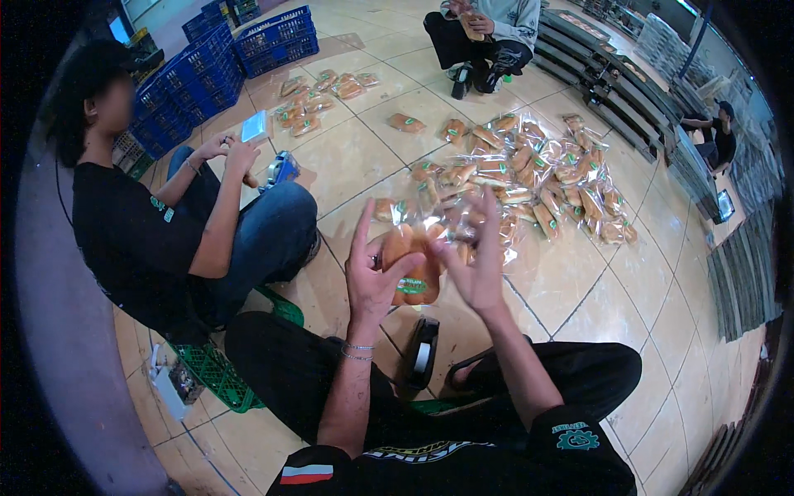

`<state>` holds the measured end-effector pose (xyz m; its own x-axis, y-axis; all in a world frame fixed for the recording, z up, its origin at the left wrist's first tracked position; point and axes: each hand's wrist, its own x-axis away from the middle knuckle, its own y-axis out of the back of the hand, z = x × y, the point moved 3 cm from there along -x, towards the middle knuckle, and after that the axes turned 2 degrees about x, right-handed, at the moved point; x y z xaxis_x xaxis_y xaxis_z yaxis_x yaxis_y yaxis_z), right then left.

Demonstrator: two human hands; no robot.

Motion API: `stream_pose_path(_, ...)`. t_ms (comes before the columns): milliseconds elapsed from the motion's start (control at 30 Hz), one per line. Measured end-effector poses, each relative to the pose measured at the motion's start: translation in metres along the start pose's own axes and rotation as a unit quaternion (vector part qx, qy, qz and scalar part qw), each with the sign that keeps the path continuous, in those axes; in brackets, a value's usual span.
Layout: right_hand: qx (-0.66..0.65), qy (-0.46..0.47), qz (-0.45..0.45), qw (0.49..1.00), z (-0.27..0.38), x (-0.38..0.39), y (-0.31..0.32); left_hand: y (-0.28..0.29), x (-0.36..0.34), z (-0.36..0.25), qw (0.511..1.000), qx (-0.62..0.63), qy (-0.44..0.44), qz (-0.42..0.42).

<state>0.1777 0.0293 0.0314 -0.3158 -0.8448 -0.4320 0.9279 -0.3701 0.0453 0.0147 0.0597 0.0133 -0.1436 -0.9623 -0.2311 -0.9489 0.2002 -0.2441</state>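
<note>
My left hand [372, 277] is closed on a plastic bag of brown bread rolls [409, 273] with a green label, its thumb across the front and its index finger raised. My right hand [475, 264] is beside the bag's upper right, fingers stretched upward and apart, slightly blurred; its thumb is near the crinkled plastic. On the tiles below lies a black tape dispenser [423, 355]. Beyond my hands spreads a large pile of bagged bread [554, 182].
A person [132, 231] sits at my left with a blue tape dispenser [281, 169], another [480, 41] squats ahead, a third [715, 140] sits far right. Blue crates [186, 91], smaller bread piles [314, 103], a green crate [215, 372] and metal racks [604, 83] surround us.
</note>
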Motion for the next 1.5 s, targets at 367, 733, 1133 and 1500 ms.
stream_pose_path(367, 0.195, 0.164, 0.102, 0.962, 0.036, -0.025, 0.047, -0.017, 0.003, -0.011, 0.938, -0.279, -0.145, 0.143)
stream_pose_path(733, -0.039, -0.062, 0.126, 0.989, -0.019, 0.012, -0.007, -0.009, 0.01, -0.004, 0.996, -0.02, -0.07, -0.059)
stream_pose_path(1133, -0.072, 0.022, 0.107, 0.991, -0.012, 0.005, -0.003, -0.008, 0.017, -0.018, 0.994, -0.05, -0.089, -0.03)
stream_pose_path(1500, -0.159, -0.009, 0.137, 0.978, 0.01, 0.005, -0.001, -0.013, 0.026, -0.048, 0.99, -0.064, -0.1, -0.075)
